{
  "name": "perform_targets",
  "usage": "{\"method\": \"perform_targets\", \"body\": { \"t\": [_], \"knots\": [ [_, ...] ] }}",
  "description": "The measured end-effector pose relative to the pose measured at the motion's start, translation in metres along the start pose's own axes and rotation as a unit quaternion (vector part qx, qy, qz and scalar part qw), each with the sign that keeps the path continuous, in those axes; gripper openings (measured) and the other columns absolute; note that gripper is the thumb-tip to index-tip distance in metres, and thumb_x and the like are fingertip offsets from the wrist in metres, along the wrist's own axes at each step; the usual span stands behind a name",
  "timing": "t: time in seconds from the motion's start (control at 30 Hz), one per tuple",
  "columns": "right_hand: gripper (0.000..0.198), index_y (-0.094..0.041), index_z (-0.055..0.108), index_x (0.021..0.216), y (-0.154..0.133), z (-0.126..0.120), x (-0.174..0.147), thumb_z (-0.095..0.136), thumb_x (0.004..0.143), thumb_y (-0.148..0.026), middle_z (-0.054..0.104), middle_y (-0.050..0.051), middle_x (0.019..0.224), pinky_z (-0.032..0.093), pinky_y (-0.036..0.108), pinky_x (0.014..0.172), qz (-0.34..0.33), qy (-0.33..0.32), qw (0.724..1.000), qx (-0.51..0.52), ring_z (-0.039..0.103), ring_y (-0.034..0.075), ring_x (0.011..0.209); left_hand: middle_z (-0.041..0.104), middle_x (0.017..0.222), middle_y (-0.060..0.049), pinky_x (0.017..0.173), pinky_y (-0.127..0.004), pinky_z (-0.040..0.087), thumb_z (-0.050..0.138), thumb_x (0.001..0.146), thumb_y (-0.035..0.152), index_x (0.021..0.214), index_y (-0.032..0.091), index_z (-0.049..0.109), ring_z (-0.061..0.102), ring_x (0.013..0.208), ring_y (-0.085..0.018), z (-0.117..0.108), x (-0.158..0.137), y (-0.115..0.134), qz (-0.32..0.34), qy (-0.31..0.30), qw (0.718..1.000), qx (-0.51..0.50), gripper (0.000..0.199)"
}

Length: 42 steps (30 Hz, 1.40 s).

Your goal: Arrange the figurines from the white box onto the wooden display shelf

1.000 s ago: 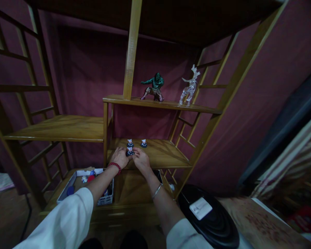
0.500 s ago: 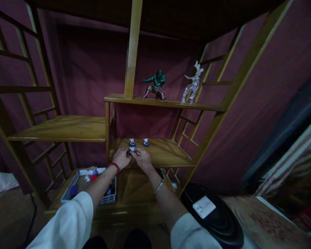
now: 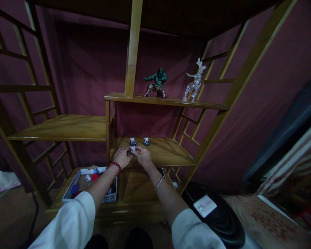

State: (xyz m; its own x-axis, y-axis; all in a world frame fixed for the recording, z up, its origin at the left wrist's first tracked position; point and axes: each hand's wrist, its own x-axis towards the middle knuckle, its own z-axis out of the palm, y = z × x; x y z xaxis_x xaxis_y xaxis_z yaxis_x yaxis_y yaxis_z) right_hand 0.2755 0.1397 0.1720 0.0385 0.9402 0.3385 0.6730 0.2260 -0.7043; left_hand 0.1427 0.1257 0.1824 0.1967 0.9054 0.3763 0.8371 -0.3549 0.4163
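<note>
Between my fingertips is a small white-and-dark figurine point(image 3: 132, 149) on a dark base, near the front of the lower right shelf point(image 3: 166, 152). My left hand point(image 3: 122, 157) closes on its left side, and my right hand point(image 3: 143, 156) pinches it from the right. Parts of the base are hidden by the fingers. Just behind stands a similar figurine point(image 3: 132, 141) upright on a dark round base. Another like it, the right-hand figurine point(image 3: 146, 141), stands beside that one with a gap between them.
Above, a green-and-bronze crouching figure point(image 3: 157, 83) and a clear deer statue point(image 3: 194, 83) stand on the upper shelf. A white tray point(image 3: 110, 197) with mixed small items sits below left. At lower right is a black rounded lid point(image 3: 223, 221) with a white card point(image 3: 205, 206).
The view has shifted slightly. Both hands stay at the front figurine with almost the same grip, and the two figurines behind stand as before.
</note>
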Motion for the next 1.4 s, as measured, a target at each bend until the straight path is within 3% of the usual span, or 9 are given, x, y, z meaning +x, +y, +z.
{"method": "perform_targets", "body": {
  "t": [0.33, 0.53, 0.87, 1.03, 1.2, 1.4],
  "knots": [
    [0.016, -0.024, 0.063, 0.087, -0.009, -0.006, -0.007, 0.057, 0.073, -0.026, 0.059, -0.001, 0.087, 0.042, 0.019, 0.068, -0.014, 0.006, 0.998, -0.058, 0.057, 0.011, 0.076, 0.059, 0.103, -0.004, 0.086, -0.027, 0.037, 0.048, 0.072, 0.033, 0.097, 0.019, 0.058, 0.049, 0.099, -0.018, -0.008, -0.002, 0.006, -0.007, -0.020, 1.000, 0.005, 0.031],
    [0.012, -0.025, 0.064, 0.082, -0.003, -0.008, -0.006, 0.057, 0.072, -0.023, 0.061, -0.001, 0.085, 0.043, 0.021, 0.071, -0.015, 0.018, 0.999, -0.039, 0.057, 0.012, 0.078, 0.057, 0.112, -0.002, 0.089, -0.027, 0.035, 0.046, 0.072, 0.031, 0.112, 0.021, 0.051, 0.047, 0.104, -0.017, -0.009, -0.003, 0.007, -0.005, -0.028, 1.000, -0.014, 0.041],
    [0.015, -0.026, 0.064, 0.084, 0.010, -0.021, -0.006, 0.057, 0.072, -0.022, 0.063, -0.001, 0.088, 0.044, 0.024, 0.072, -0.010, 0.041, 0.999, -0.023, 0.058, 0.014, 0.080, 0.054, 0.117, 0.001, 0.093, -0.029, 0.031, 0.041, 0.076, 0.032, 0.116, 0.027, 0.049, 0.044, 0.109, -0.017, -0.011, -0.008, 0.012, 0.079, -0.061, 0.995, 0.028, 0.041],
    [0.016, -0.025, 0.065, 0.086, 0.021, -0.034, -0.002, 0.058, 0.071, -0.022, 0.063, 0.000, 0.089, 0.044, 0.024, 0.072, 0.000, 0.063, 0.998, -0.021, 0.058, 0.015, 0.080, 0.046, 0.126, -0.002, 0.094, -0.036, 0.030, 0.038, 0.079, 0.035, 0.130, 0.027, 0.031, 0.037, 0.116, -0.018, -0.014, -0.013, 0.020, 0.128, -0.094, 0.986, 0.050, 0.052],
    [0.017, -0.024, 0.065, 0.087, 0.035, -0.050, 0.002, 0.056, 0.073, -0.024, 0.063, 0.002, 0.089, 0.044, 0.023, 0.071, 0.018, 0.076, 0.996, -0.041, 0.058, 0.014, 0.078, 0.038, 0.133, 0.000, 0.099, -0.042, 0.022, 0.027, 0.083, 0.044, 0.128, 0.029, 0.034, 0.026, 0.125, -0.019, -0.011, -0.014, 0.022, 0.145, -0.137, 0.978, 0.057, 0.048],
    [0.018, -0.020, 0.064, 0.089, 0.048, -0.068, 0.009, 0.055, 0.074, -0.027, 0.062, 0.003, 0.089, 0.043, 0.021, 0.070, 0.039, 0.080, 0.992, -0.090, 0.058, 0.013, 0.077, 0.027, 0.139, -0.002, 0.103, -0.039, 0.015, 0.019, 0.083, 0.051, 0.130, 0.025, 0.031, 0.015, 0.129, -0.018, -0.008, -0.011, 0.021, 0.164, -0.170, 0.969, 0.068, 0.055]
  ]
}}
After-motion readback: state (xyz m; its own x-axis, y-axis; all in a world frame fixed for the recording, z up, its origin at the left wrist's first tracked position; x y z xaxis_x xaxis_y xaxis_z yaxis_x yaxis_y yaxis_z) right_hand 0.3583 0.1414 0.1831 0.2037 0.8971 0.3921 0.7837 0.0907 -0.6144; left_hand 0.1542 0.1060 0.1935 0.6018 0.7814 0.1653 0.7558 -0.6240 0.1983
